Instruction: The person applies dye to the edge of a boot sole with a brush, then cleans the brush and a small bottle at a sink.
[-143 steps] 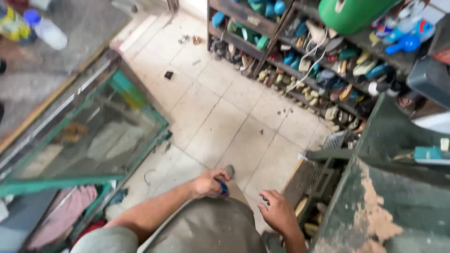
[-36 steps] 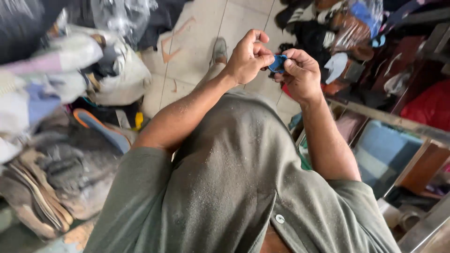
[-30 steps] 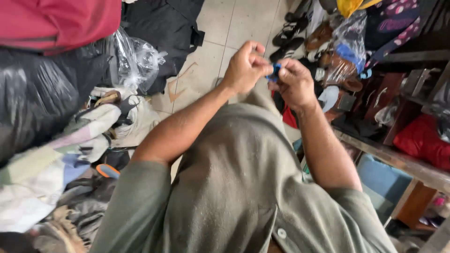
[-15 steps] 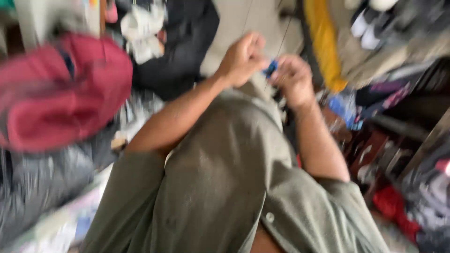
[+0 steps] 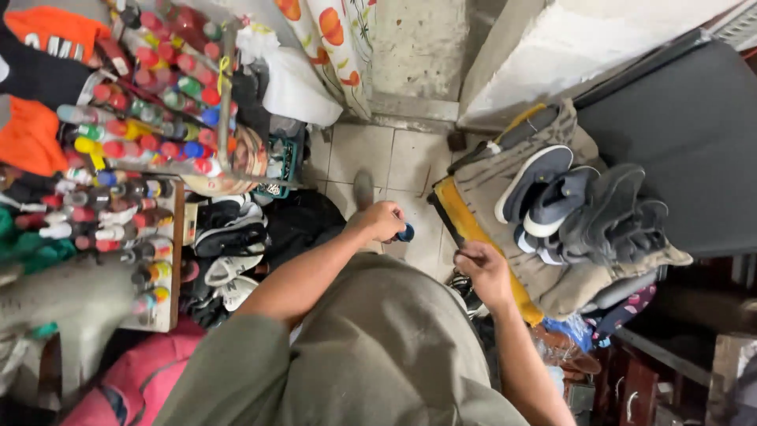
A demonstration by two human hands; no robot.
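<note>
Hands separated since 0.5 s ago: then both met at chest height on one small blue item, now they sit apart; surroundings also differ, bottle rack at left, shoe pile at right.

Head view, single cam:
- L hand (image 5: 381, 221): forearm stretched fwd, fist closed round small blue object (image 5: 405, 233), which pokes out at the thumb side, above tiled floor (image 5: 394, 162).
- R hand (image 5: 482, 268): lower and to the right, fingers curled, near yellow strip edge (image 5: 481, 237); whether it holds anything, cannot tell.
- Bottles w/ coloured caps (image 5: 150, 118): rows on rack, upper left; red, yellow, blue, green tops; labels too small to read.
- Orange garment (image 5: 35, 118): far left.
- Grey/navy shoes (image 5: 579, 209): stacked on beige cloth, right.
- Black and white shoes (image 5: 229, 237): piled on floor below rack, left of forearm.
- Fruit-print cloth (image 5: 335, 39): hangs top centre.
- Olive shirt (image 5: 378, 347): fills lower centre, hides floor below.
</note>
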